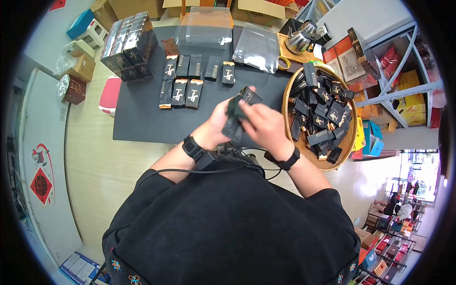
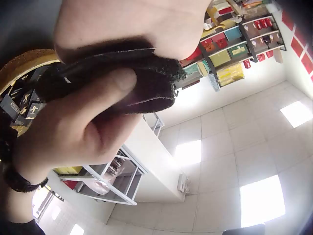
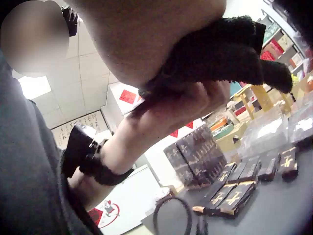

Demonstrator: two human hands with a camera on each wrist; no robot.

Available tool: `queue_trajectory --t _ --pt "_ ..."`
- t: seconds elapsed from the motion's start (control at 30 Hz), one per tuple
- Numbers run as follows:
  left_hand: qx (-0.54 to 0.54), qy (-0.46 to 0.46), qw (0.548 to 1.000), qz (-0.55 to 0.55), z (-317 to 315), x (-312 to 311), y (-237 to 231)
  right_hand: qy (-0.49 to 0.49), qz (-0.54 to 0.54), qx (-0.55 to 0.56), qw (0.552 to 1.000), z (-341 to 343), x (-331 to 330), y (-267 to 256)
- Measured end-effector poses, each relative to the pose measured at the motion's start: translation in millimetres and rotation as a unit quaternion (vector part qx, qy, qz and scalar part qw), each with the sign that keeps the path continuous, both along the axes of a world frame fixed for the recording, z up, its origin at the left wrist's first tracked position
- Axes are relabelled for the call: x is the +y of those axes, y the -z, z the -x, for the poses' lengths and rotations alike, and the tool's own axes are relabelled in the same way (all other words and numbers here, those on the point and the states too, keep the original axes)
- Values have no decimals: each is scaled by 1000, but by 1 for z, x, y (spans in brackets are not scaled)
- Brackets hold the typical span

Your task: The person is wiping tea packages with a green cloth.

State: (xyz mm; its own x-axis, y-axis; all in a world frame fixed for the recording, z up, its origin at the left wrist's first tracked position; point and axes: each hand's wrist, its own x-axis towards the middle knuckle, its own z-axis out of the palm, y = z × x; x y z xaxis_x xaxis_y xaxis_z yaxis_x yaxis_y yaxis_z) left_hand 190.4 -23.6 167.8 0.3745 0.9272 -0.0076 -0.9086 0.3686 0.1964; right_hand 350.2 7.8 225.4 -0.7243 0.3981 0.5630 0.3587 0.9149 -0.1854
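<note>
Over the front of the dark table, my left hand (image 1: 217, 119) holds a long black packet (image 1: 251, 97) with pale printing on one end. My right hand (image 1: 268, 126) grips a dark green cloth (image 1: 235, 108) and presses it against that packet. In the left wrist view the cloth (image 2: 151, 88) lies folded under the right thumb, and it covers most of the packet. The right wrist view has the cloth (image 3: 220, 58) hanging over the left fingers, its frayed edges showing.
Black-and-gold packets (image 1: 178, 92) lie in two rows on the table (image 1: 137, 114). A round wicker basket (image 1: 286, 102) heaped with similar packets stands at the right. Wrapped boxes (image 1: 130, 45) are stacked at the left; clear plastic covers (image 1: 256, 50), yellow tape (image 1: 284, 62) and kettles (image 1: 298, 42) sit behind.
</note>
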Motion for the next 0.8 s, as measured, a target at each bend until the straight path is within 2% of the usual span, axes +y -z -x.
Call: queue_trajectory --t 0.03,0.1,0.17,0.2,0.27,0.3,0.37,0.43,0.5,0.57,0.6,0.63,0.7,0.73,0.8 --pt "-17 5 1000 -19 1 -1 7 -34 10 -20 999 0 -7 2" --pt "-44 18 998 -45 -2 -1 7 -29 -1 -20 999 0 -8 5" --pt "-31 2 999 35 -7 -5 -8 -12 -33 -23 999 -3 7 0" --pt "-23 -4 997 75 -8 -6 -16 20 -49 13 999 -1 14 -2" --pt "-36 50 998 -12 -7 0 16 99 -51 44 993 3 28 -5" --pt "-42 78 995 -54 -4 1 16 128 -41 60 989 5 32 -4" --pt "-24 52 998 -26 -1 1 15 102 9 55 993 9 20 -1" --pt "-25 -7 999 28 -2 -1 -11 34 2 27 999 11 -3 2" --pt "-20 0 999 31 0 -3 -9 13 -21 -15 1000 6 -2 1" --pt "-43 11 998 48 -2 -4 -2 51 -39 25 998 7 25 0" --pt "0 59 998 18 1 -2 6 117 -26 37 992 9 34 -1" --pt "-9 57 998 23 1 -2 14 130 -5 58 990 9 41 -1" --pt "-25 51 998 33 3 -1 16 104 15 42 994 9 26 1" --pt "-21 1 998 61 0 -1 -8 52 24 43 997 11 14 0" --pt "-48 8 998 33 0 -5 -12 3 14 -9 1000 6 3 0"
